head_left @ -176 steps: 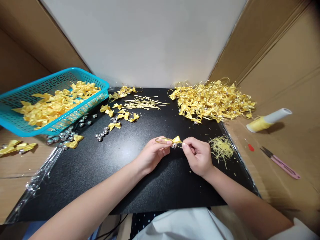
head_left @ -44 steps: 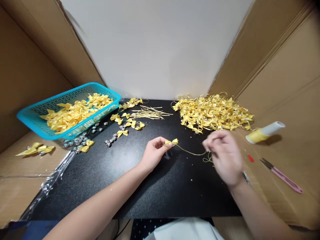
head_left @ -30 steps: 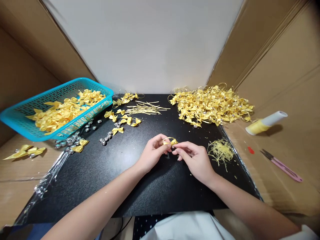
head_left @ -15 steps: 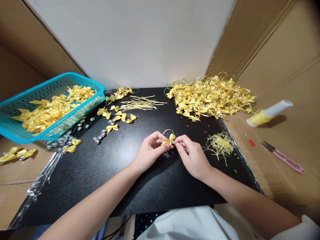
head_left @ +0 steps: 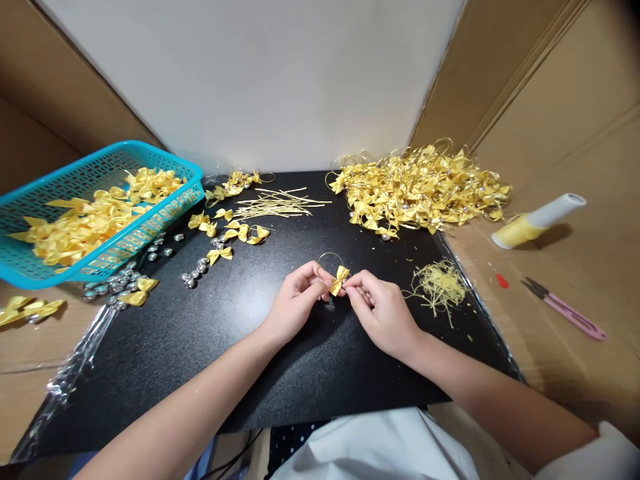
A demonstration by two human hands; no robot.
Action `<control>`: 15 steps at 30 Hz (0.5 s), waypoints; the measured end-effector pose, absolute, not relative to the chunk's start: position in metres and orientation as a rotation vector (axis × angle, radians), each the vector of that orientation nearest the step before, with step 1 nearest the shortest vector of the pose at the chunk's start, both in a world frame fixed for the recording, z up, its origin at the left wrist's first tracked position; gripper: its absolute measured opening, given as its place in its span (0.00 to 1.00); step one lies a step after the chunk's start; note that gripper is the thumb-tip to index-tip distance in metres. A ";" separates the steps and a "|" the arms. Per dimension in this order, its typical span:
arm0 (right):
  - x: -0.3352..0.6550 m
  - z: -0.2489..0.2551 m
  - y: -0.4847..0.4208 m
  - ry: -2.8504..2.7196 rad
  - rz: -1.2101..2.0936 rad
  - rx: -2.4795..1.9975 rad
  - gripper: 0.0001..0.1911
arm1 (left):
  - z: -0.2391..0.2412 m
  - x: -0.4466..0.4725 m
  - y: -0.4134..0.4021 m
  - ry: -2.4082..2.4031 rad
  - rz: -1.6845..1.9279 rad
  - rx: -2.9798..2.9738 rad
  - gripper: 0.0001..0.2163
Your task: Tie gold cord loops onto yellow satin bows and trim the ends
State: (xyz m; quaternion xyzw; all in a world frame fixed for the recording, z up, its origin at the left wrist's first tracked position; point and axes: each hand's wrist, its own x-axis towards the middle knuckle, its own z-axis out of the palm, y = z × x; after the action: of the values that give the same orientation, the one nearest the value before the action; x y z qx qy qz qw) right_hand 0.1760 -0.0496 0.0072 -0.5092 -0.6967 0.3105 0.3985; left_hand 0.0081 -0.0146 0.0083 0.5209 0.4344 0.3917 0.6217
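Between my two hands is a small yellow ribbon bow (head_left: 339, 281) with a thin cord loop (head_left: 331, 255) standing up behind it. My left hand (head_left: 301, 298) pinches the bow's left side between thumb and fingers. At its right side the fingertips of my right hand (head_left: 381, 308) are closed, also pinching it. Something small beneath the bow is mostly hidden by the fingers. Both hands are just above the black board (head_left: 280, 393). Right of my right hand lies a tangle of yellow thread scraps (head_left: 440, 288).
A blue basket (head_left: 193, 193) of yellow bows stands left, with silver bells (head_left: 120, 280) beside it. Cut cords (head_left: 280, 204) lie at the back. A heap of finished-looking looped bows (head_left: 420, 190) sits back right. Rightward are a thread cone (head_left: 555, 212), red needle threader (head_left: 501, 280) and pink snips (head_left: 575, 315).
The bow has turned more upright between my fingers, and its cord loop has tipped left and back. Both hands stay in nearly the same place; the view has shifted slightly.
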 end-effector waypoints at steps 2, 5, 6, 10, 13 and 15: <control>0.175 0.007 -0.049 -1.769 0.757 -1.304 0.07 | 0.010 0.008 -0.015 1.005 0.901 1.217 0.03; 0.174 0.007 -0.049 -1.769 0.727 -1.322 0.07 | 0.011 0.009 -0.016 1.019 0.906 1.241 0.03; 0.174 0.007 -0.050 -1.766 0.724 -1.329 0.07 | 0.011 0.009 -0.016 1.020 0.908 1.247 0.04; 0.173 0.005 -0.050 -1.725 0.757 -1.343 0.07 | 0.011 0.010 -0.017 1.009 0.912 1.262 0.05; 0.172 0.004 -0.051 -1.676 0.804 -1.326 0.06 | 0.012 0.010 -0.017 1.012 0.918 1.257 0.05; 0.171 0.003 -0.051 -1.662 0.828 -1.310 0.06 | 0.013 0.010 -0.017 1.017 0.921 1.251 0.05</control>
State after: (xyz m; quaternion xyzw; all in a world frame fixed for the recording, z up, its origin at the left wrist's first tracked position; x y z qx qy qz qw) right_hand 0.1715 -0.0507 0.0033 -0.5228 -0.6633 0.3305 0.4212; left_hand 0.0099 -0.0169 0.0128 0.5395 0.4384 0.3970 0.5993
